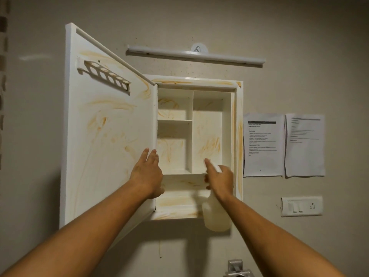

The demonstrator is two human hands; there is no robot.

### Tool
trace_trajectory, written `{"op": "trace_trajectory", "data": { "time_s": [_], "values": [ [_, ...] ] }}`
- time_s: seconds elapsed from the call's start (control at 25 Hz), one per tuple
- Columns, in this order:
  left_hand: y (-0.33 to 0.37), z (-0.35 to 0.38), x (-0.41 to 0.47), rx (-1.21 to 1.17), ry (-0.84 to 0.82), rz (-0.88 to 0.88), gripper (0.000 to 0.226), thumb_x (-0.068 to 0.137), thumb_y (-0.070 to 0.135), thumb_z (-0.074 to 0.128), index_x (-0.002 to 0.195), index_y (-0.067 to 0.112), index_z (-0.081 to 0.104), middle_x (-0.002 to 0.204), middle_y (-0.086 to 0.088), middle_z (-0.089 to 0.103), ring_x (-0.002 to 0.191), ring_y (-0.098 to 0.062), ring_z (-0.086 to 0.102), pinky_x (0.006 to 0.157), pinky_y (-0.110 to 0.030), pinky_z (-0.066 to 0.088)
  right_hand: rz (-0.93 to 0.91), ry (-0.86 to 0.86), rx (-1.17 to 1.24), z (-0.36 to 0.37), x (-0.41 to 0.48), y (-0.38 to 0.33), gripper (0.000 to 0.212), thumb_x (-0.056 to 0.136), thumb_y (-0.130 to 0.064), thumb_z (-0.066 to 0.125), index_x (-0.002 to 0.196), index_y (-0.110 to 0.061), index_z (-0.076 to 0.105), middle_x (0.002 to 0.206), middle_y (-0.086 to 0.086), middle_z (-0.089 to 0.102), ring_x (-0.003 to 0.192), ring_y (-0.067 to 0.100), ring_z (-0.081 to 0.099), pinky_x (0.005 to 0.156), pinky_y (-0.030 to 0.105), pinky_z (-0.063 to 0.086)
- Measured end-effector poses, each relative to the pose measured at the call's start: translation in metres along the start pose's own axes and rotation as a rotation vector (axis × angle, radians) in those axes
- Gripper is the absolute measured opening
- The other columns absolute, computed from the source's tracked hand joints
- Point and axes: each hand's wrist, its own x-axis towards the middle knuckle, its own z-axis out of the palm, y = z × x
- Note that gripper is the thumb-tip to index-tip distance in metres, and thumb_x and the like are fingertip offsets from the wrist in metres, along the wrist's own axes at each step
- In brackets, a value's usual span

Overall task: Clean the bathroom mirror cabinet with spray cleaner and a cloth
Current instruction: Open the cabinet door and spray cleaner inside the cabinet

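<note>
The white wall cabinet [235, 124] hangs open, its shelves and frame streaked with orange-brown stains. Its door [107, 124] is swung out to the left, the stained inner face toward me. My left hand [146, 173] rests on the door's hinge-side edge, fingers straight. My right hand [218, 178] grips the neck of a translucent spray bottle [216, 215], index finger over the white nozzle, which points into the lower right compartment. No cloth is in view.
A toothbrush holder rack [104, 75] juts from the door's inner face. A tube light [196, 55] is mounted above the cabinet. Two printed sheets [283, 144] and a switch plate [301, 206] are on the wall to the right. A metal fitting [237, 268] shows at the bottom.
</note>
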Motion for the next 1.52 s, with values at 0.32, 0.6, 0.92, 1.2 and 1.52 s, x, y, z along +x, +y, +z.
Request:
{"op": "trace_trajectory", "data": {
  "time_s": [0.32, 0.6, 0.92, 1.2, 1.52],
  "values": [
    [0.012, 0.014, -0.020, -0.007, -0.038, 0.024, 0.073, 0.098, 0.065, 0.042, 0.148, 0.012, 0.053, 0.170, -0.021, 0.009, 0.158, -0.037, -0.004, 0.124, -0.059, -0.011, 0.113, -0.021, -0.013, -0.031, -0.015, 0.022, 0.042, 0.090, -0.055, 0.069, 0.091, -0.013, 0.069, 0.078, 0.011, 0.073, 0.061, 0.024, 0.068, 0.051, 0.032, 0.055],
    [0.021, 0.022, -0.036, 0.017, -0.081, 0.058, 0.068, 0.100, 0.059, 0.042, 0.148, 0.013, 0.052, 0.170, -0.020, 0.009, 0.158, -0.036, -0.005, 0.125, -0.059, -0.009, 0.153, -0.265, -0.041, 0.041, -0.092, 0.047, 0.053, 0.083, -0.064, 0.066, 0.077, -0.011, 0.068, 0.064, 0.008, 0.069, 0.053, 0.019, 0.063, 0.052, 0.036, 0.053],
    [0.023, 0.022, -0.048, -0.044, -0.060, 0.107, 0.065, 0.098, 0.060, 0.044, 0.144, 0.015, 0.057, 0.170, -0.018, 0.013, 0.158, -0.035, -0.003, 0.125, -0.059, -0.007, 0.205, 0.032, -0.219, -0.073, -0.057, 0.058, 0.046, 0.090, -0.060, 0.064, 0.091, -0.014, 0.067, 0.075, 0.007, 0.072, 0.063, 0.027, 0.072, 0.056, 0.041, 0.062],
    [0.020, -0.011, -0.086, -0.107, -0.037, 0.119, 0.058, 0.097, 0.059, 0.047, 0.134, 0.017, 0.065, 0.170, -0.018, 0.013, 0.158, -0.034, -0.004, 0.125, -0.058, -0.010, 0.121, 0.014, -0.160, -0.112, -0.099, 0.029, 0.048, 0.089, -0.060, 0.066, 0.095, -0.014, 0.074, 0.074, 0.004, 0.075, 0.067, 0.020, 0.075, 0.058, 0.041, 0.064],
    [-0.028, -0.051, -0.196, -0.221, -0.083, 0.213, 0.074, 0.097, 0.066, 0.045, 0.151, 0.015, 0.048, 0.170, -0.017, 0.012, 0.159, -0.033, -0.003, 0.128, -0.053, 0.000, 0.056, -0.191, 0.132, -0.095, -0.192, -0.080, 0.049, 0.095, -0.051, 0.065, 0.094, -0.002, 0.073, 0.084, 0.017, 0.074, 0.076, 0.030, 0.076, 0.064, 0.047, 0.062]
  ]
}}
